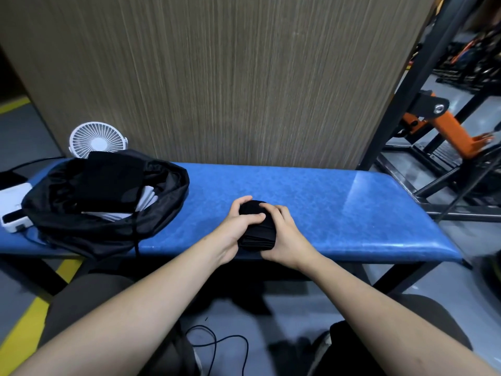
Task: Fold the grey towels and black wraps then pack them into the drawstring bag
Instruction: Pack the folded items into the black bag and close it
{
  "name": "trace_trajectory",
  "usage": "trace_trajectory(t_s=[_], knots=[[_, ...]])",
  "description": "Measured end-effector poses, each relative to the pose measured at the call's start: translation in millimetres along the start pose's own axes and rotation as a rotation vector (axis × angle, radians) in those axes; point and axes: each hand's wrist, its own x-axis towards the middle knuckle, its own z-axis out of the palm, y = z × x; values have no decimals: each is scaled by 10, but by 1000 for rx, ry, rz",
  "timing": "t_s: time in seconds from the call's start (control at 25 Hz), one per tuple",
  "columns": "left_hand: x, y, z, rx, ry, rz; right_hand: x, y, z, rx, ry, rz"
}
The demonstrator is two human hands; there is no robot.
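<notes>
The black wrap (257, 229) is a tight folded bundle sitting near the front edge of the blue padded bench (339, 207), and we've got both hands on it. Our left hand (238, 226) curls over the top and left side, fingers clamped around the far end with the thumb laid across the top. Our right hand (287, 237) grips the right side, fingers bent around the fabric. You can see the folded layers stacked at the near end.

Over on the left part of the bench the black drawstring bag (108, 207) lies open, with grey towels (146, 202) showing inside under more black fabric. Its cord dangles over the front edge.

Behind the bag there's a small white fan (97, 139), and at the far left a white device (13, 207) with a cable, can't tell exactly what it is.

The bench is pushed up against a wood-grain panel (230, 77). Off to the right sits a dark metal frame with an orange gym machine arm (447, 128). The floor is grey with yellow floor lines (27, 321), and a black cable (217, 346) loops between our knees.
</notes>
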Motion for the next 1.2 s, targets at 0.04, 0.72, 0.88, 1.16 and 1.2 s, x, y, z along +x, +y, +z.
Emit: trace_trajectory(t_s=[0.04,0.72,0.88,1.16,1.2], knots=[[-4,36,-19,-13,-6,7,28,-26,-3,18,13,-6],[-337,1206,-1707,29,80,217,1182,-1538,670,925,-197,143],[-272,1267,-1895,62,114,211,1399,-1725,843,1025,-213,166],[-224,1513,-2112,126,162,263,1713,-1982,846,1036,-209,124],[-244,1567,-2167,125,172,277,1759,-2068,854,1059,-204,111]])
